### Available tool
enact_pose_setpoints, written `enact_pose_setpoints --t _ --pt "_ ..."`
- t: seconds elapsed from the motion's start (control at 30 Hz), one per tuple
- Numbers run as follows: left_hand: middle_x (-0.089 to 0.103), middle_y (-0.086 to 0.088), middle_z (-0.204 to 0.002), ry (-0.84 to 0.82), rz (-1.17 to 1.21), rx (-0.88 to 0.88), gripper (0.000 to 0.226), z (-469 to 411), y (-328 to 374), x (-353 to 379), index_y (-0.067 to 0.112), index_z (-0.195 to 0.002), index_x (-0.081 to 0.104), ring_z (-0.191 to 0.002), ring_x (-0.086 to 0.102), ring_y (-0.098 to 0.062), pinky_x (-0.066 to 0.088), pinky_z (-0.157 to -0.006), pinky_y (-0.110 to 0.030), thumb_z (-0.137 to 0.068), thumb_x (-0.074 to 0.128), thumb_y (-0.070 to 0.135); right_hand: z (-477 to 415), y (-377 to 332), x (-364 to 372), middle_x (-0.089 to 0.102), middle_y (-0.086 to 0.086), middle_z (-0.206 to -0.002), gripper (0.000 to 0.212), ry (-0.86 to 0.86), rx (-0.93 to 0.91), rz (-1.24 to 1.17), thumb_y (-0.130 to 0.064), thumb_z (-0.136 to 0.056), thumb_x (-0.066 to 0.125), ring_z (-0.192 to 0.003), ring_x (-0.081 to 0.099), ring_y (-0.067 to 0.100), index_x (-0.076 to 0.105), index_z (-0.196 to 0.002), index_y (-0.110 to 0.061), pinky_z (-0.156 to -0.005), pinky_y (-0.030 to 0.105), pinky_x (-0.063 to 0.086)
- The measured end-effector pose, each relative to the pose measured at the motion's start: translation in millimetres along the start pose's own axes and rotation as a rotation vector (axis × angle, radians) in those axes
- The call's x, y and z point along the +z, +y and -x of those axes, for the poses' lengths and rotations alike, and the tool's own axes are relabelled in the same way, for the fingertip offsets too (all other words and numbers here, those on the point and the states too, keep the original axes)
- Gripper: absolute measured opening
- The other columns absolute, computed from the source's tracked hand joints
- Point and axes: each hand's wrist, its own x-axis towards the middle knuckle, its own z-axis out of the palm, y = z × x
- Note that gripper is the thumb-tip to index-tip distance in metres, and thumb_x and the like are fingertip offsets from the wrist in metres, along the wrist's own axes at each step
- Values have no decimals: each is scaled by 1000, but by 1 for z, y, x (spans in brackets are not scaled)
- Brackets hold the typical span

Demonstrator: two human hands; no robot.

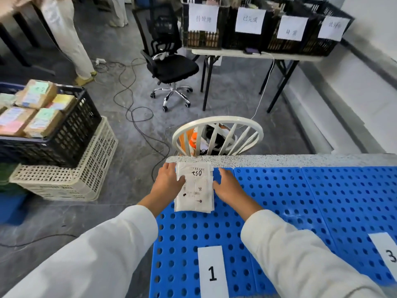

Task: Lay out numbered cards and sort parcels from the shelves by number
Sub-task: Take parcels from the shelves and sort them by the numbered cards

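A stack of flat white parcels [195,188] lies at the far left corner of the blue perforated table top [300,201], its top label hand-marked with a number. My left hand [169,179] holds the stack's left edge, thumb on top. My right hand [227,186] presses against its right edge, fingers spread. A white card marked 1 [212,273] lies near me on the blue surface. A card marked 3 [386,253] lies at the right edge of view.
A white chair [217,134] stands just beyond the table's speckled rim. Left on the floor, a black crate of cardboard boxes [43,117] sits on a beige crate. Farther off are a black office chair, loose cables, a folding table with labelled black crates [257,26], and a standing person [68,39].
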Motion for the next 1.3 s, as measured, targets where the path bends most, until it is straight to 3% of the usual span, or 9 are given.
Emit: enact_pose_setpoints --t 0.17,0.3,0.43,0.67,0.83,1.03,1.17,1.3 --pt "45 -5 -139 70 -254 299 48 25 77 -39 12 -137 42 -128 40 -24 34 -109 -37 -95 50 32 48 1 -71 33 6 -150 55 144 -164 177 -33 -100 44 -132 40 25 28 -148 -11 -105 40 39" --pt "45 -4 -138 80 -427 512 46 68 161 -48 12 -134 45 -132 37 -22 27 -110 -35 -94 47 34 103 22 -124 44 9 -139 51 303 -152 323 -41 -98 44 -122 48 29 39 -137 -9 -96 39 43" --pt "45 -2 -140 121 -463 713 48 122 241 -42 14 -136 45 -133 37 -20 29 -108 -33 -95 48 38 170 62 -173 44 8 -139 55 440 -129 343 -45 -96 47 -126 45 28 39 -138 -10 -99 40 42" --pt "40 3 -146 30 -484 960 62 233 360 5 21 -144 36 -134 38 -17 35 -110 -36 -91 52 49 315 176 -240 42 6 -139 56 531 64 332 -48 -96 45 -124 45 25 35 -139 -13 -89 42 43" --pt "33 2 -151 -17 -481 1065 66 315 425 56 19 -147 32 -138 32 -16 31 -110 -34 -93 51 49 418 256 -264 33 9 -149 65 577 249 334 -49 -97 43 -131 41 28 26 -147 -11 -97 45 42" --pt "35 -4 -149 -85 -500 1244 67 404 482 128 15 -146 31 -137 32 -20 31 -110 -34 -93 51 50 533 338 -271 49 8 -133 64 697 429 280 -54 -93 44 -113 55 26 33 -142 -14 -83 39 51" --pt "37 -2 -146 -113 -517 1369 65 452 510 166 15 -145 32 -134 34 -19 31 -110 -35 -93 49 49 594 378 -267 51 8 -131 60 748 551 213 -52 -94 45 -112 55 24 38 -138 -13 -75 33 44" --pt "41 -5 -142 -183 -502 1432 63 491 533 206 13 -140 37 -131 38 -22 35 -107 -37 -92 51 50 647 408 -255 45 8 -142 62 812 637 162 -52 -94 46 -123 49 26 37 -141 -14 -92 39 46"
